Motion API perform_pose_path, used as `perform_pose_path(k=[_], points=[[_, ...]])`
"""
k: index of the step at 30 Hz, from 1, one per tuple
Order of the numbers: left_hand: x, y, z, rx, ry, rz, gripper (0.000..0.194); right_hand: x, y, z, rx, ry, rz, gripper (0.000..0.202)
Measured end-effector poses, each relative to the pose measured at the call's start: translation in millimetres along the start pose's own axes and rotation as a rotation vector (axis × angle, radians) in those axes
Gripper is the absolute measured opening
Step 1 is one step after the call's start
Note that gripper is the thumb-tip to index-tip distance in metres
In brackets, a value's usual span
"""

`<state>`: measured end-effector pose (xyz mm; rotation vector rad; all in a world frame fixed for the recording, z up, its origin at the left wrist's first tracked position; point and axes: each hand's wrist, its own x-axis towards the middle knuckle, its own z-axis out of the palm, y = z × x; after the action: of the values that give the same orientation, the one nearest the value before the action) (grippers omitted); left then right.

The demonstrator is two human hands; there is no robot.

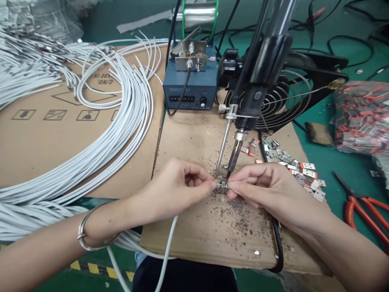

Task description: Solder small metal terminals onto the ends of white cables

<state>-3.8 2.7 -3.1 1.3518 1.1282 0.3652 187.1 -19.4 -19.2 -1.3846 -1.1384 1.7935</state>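
My left hand [182,186] pinches the end of a white cable [169,243], whose length hangs down from the palm. In my right hand [267,186] a small metal USB connector [225,185] is pinched, mostly hidden by the fingertips. Cable end and connector meet between the two hands, directly under the tip of a mounted soldering iron [235,156]. A thin curved solder feed tube [223,148] comes down beside the iron tip. Whether the tip touches the joint is too small to tell.
Loose USB connectors [308,172] lie right of my right hand, near red-handled cutters [361,202]. A bundle of white cables [121,134] curves across the cardboard at left. Behind stand a blue solder feeder [190,89] and a black fan [279,97]. A bag of connectors [361,117] sits at right.
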Motion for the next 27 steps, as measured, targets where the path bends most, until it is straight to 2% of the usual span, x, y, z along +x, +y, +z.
perform_pose_path(k=[16, 27], points=[[-4.2, 1.2, 1.9, -0.004, 0.015, 0.048, 0.017, -3.8, 2.6, -1.6, -0.049, -0.028, -0.059, 0.01], [-4.0, 0.6, 0.5, 0.018, -0.017, 0.033, 0.021, -4.6, 1.8, -1.5, -0.039, -0.015, -0.068, 0.008]])
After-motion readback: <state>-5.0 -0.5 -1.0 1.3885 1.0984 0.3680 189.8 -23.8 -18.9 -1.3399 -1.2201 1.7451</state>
